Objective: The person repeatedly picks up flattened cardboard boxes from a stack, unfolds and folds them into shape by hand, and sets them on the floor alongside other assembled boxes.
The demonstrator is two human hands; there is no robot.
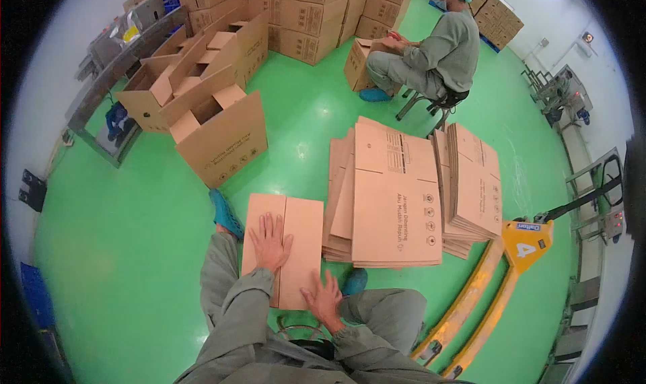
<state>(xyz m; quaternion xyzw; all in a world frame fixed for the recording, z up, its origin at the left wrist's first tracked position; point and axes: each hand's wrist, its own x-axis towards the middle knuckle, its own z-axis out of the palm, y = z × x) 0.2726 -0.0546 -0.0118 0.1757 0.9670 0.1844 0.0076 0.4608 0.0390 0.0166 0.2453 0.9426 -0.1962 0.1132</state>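
Observation:
Between my knees stands a cardboard box (300, 249) whose top flaps are folded flat and meet at a centre seam. My left hand (270, 246) lies on the seam and the left flap with its fingers spread. Near the box's lower right edge, my right hand (324, 299) touches the right flap, fingers apart. Neither hand holds anything. A stack of flattened cartons (397, 202) with printed sides lies just right of the box, and a second flattened stack (474, 182) is beyond it.
Open-topped boxes (222, 138) stand at the upper left beside a metal frame (101, 101). Piled cartons (303, 30) are at the back. A seated co-worker (447, 51) has a box (358, 64) in front. A yellow pallet jack (528, 246) is at right.

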